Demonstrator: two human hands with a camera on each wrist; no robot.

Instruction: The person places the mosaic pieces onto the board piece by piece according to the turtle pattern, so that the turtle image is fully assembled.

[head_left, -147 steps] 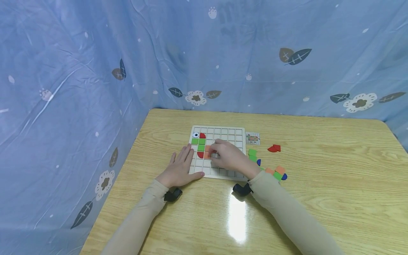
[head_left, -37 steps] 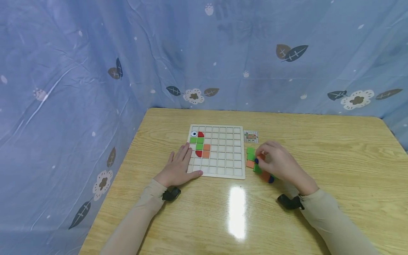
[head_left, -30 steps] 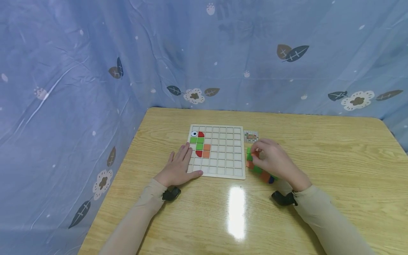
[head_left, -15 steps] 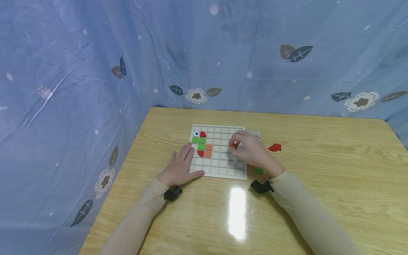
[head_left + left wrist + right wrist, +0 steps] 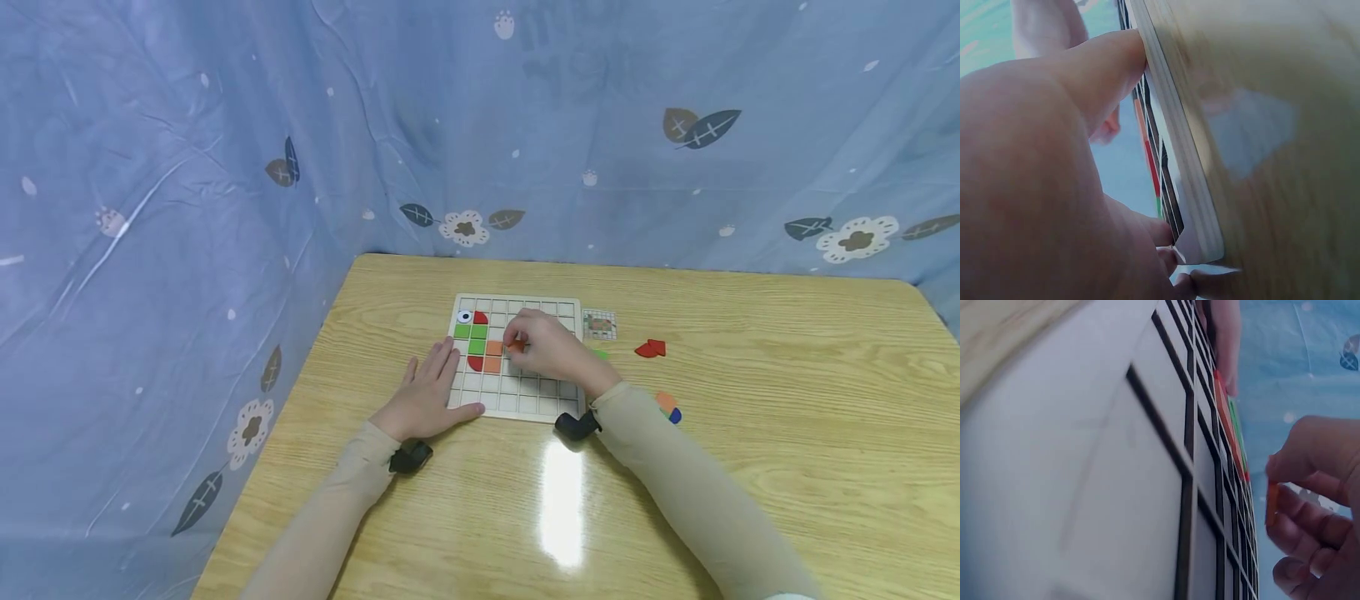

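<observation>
My right hand [image 5: 551, 346] pinches an orange square tile [image 5: 1272, 503] between thumb and fingertips, just above the gridded board [image 5: 510, 407]. In the head view the held tile is beside two orange tiles [image 5: 492, 364] set in the board. Left of those lie green square tiles [image 5: 477, 339], two red quarter-round tiles [image 5: 481, 318] and a round eye tile [image 5: 465, 317]. My left hand [image 5: 423, 400] rests with spread fingers on the board's left edge, its thumb at the near edge. The left wrist view shows that thumb [image 5: 1116, 56] against the board's rim.
A small printed pattern card [image 5: 600, 324] lies right of the board. Farther right are two red tiles [image 5: 651, 348]. An orange tile [image 5: 666, 402] and a blue tile [image 5: 676, 415] show beside the right sleeve, which hides part of the loose pile. A blue curtain [image 5: 480, 133] hangs behind the table.
My right hand has gone from the loose pile leftward over the board, bringing an orange tile from it. Two orange tiles lie in the board as before. The left hand has stayed in place.
</observation>
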